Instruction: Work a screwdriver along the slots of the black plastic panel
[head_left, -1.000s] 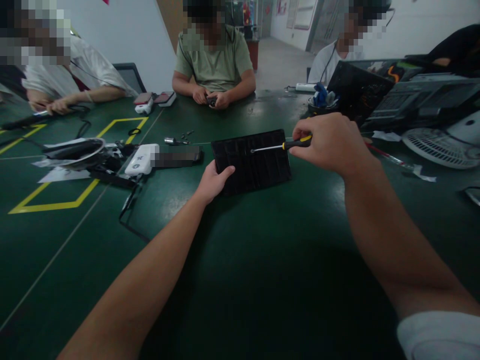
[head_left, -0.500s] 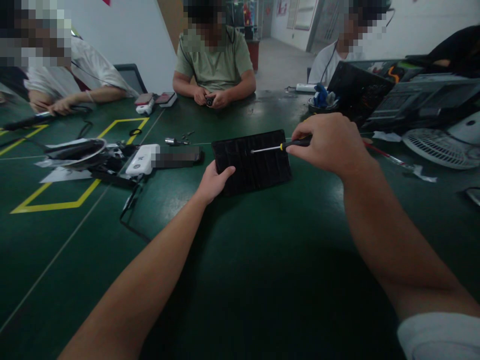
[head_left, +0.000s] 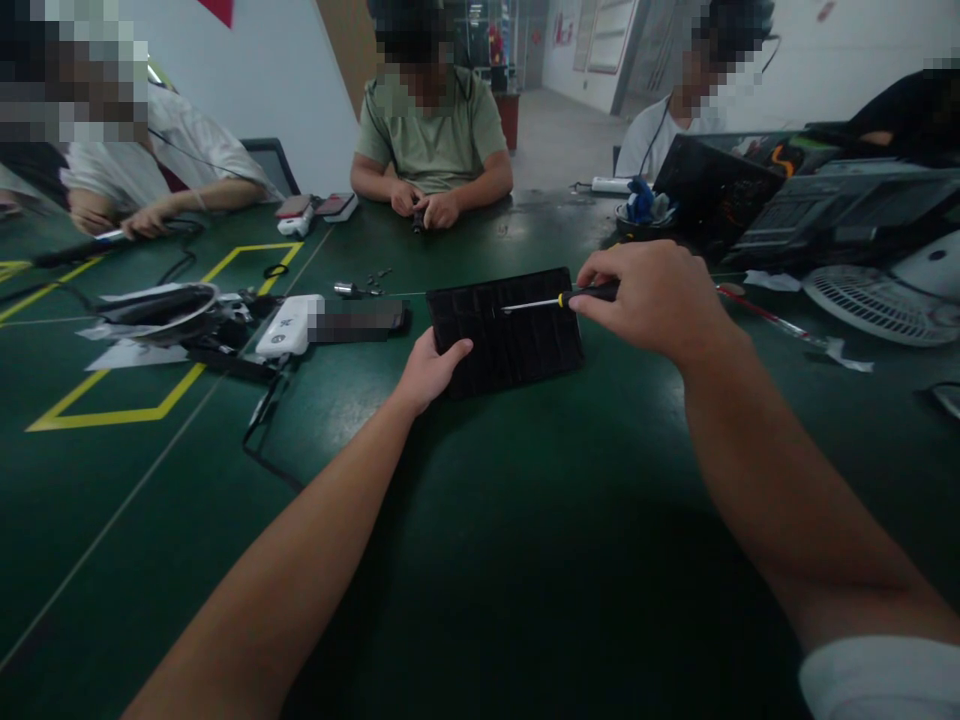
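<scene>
A flat black ribbed panel [head_left: 517,335] lies on the green table [head_left: 525,520] straight ahead. My left hand [head_left: 427,372] grips the panel's near left corner, thumb on top. My right hand [head_left: 651,302] is closed around a screwdriver [head_left: 559,299] with a black and yellow handle. Its thin metal shaft points left, and the tip rests on the panel's upper middle.
Left of the panel lie a white device [head_left: 288,325], black cables and several small screws [head_left: 375,275], beside yellow floor-tape lines [head_left: 176,385]. Dismantled black electronics [head_left: 810,205] and a white fan grille [head_left: 881,300] crowd the right. Three other people sit across the table, their hands on small parts.
The view has tilted slightly, so everything sits a little lower in the frame. Both hands keep their hold; the screwdriver's yellow band shows less than a second ago.
</scene>
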